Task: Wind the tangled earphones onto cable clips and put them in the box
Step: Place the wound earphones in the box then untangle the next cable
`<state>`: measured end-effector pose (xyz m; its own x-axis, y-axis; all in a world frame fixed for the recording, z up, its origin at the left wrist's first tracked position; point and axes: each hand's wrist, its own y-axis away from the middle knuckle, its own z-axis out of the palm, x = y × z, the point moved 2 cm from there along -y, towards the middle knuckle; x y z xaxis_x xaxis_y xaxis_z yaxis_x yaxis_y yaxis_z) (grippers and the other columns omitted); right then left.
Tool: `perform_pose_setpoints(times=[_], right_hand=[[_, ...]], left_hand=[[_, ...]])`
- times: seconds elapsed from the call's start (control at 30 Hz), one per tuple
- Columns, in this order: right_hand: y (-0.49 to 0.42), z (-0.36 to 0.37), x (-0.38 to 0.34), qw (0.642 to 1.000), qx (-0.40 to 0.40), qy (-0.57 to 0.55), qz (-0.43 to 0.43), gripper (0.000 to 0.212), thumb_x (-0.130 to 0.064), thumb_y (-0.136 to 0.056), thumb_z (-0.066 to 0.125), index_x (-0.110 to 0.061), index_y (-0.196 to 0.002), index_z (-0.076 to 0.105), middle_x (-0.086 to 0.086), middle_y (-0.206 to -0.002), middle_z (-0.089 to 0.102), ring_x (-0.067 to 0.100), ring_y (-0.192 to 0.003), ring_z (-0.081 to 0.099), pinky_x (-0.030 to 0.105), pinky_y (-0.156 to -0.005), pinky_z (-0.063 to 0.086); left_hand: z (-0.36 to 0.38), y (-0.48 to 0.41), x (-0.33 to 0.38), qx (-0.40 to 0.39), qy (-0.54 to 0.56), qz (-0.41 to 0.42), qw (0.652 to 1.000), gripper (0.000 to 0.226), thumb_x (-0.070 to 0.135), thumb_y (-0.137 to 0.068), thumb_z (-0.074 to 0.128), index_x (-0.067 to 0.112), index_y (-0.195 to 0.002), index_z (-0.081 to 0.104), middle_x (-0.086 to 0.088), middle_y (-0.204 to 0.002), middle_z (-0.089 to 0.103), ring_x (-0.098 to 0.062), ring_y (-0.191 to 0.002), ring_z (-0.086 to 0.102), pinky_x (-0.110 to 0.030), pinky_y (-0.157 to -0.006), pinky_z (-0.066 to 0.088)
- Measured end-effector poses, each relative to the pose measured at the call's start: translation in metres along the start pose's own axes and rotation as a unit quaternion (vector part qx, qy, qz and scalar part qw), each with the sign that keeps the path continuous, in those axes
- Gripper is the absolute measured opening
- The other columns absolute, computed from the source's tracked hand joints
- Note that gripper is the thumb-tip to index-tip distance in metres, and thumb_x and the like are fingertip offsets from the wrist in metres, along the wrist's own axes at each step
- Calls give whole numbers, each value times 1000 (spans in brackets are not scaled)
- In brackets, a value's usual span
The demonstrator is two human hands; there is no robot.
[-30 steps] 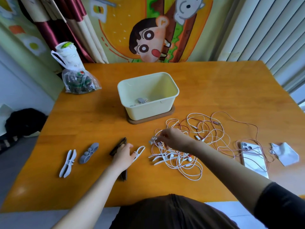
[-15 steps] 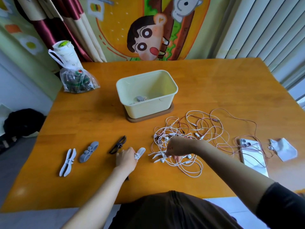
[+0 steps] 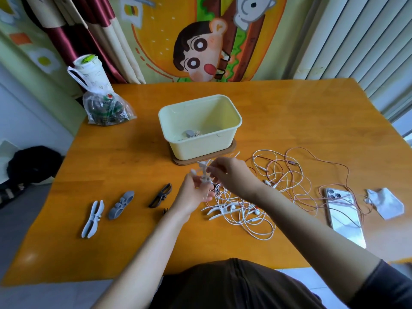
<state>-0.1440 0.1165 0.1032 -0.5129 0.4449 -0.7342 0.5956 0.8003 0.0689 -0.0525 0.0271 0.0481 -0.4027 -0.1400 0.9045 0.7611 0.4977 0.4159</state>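
My left hand [image 3: 193, 194] holds a white cable clip [image 3: 204, 173] lifted above the table, just in front of the pale yellow box [image 3: 225, 142]. My right hand [image 3: 231, 175] pinches a white earphone cable at the clip's top. The tangled white earphones [image 3: 240, 211] lie under and to the right of both hands, with pinkish earphone cables [image 3: 296, 172] spread further right. A wound grey clip [image 3: 190, 133] lies inside the box. On the table's left lie a white clip [image 3: 93, 218], a grey clip [image 3: 121, 204] and a dark clip [image 3: 161, 195].
A phone [image 3: 343, 216] lies on the right with pink cable across it, next to a crumpled white wrapper [image 3: 386, 202]. A plastic bag holding a cup [image 3: 100, 99] stands at the back left corner. The box rests on a brown wooden lid [image 3: 233, 151].
My left hand has lifted the white clip off the table and brought it up in front of the box. My right hand has risen from the tangle with a white cable to meet it.
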Motion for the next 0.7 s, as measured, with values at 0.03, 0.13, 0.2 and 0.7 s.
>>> perform_pose_setpoints(times=[0.03, 0.13, 0.2, 0.7], right_hand=[[1, 3, 3, 1000, -6, 9, 11, 19, -13, -96, 50, -1, -94, 66, 9, -82, 68, 18, -71, 61, 21, -67, 49], [5, 3, 10, 999, -5, 21, 24, 21, -13, -96, 49, 1, -98, 65, 7, -82, 65, 25, -76, 62, 36, -74, 51], [7, 2, 9, 1000, -1, 20, 23, 20, -14, -97, 48, -1, -99, 63, 2, -80, 61, 21, -72, 60, 32, -70, 51], [8, 6, 5, 998, 54, -9, 22, 21, -14, -98, 46, -5, -90, 63, 2, -70, 62, 14, -56, 54, 15, -50, 41]], left_hand=[[3, 2, 2, 6, 19, -3, 1000, 20, 9, -95, 56, 3, -109, 43, -11, -99, 59, -13, -75, 64, -23, -69, 58], [6, 1, 5, 43, -1, -2, 999, 22, 11, -96, 54, 1, -112, 43, -6, -87, 55, -16, -73, 55, -27, -69, 50], [5, -1, 7, 55, -35, 9, 998, 24, 15, -96, 52, -1, -113, 45, -8, -82, 51, -16, -71, 47, -31, -65, 42], [10, 11, 17, 61, -54, 16, 997, 26, 33, -101, 44, 9, -109, 50, -3, -82, 49, -9, -67, 43, -20, -56, 34]])
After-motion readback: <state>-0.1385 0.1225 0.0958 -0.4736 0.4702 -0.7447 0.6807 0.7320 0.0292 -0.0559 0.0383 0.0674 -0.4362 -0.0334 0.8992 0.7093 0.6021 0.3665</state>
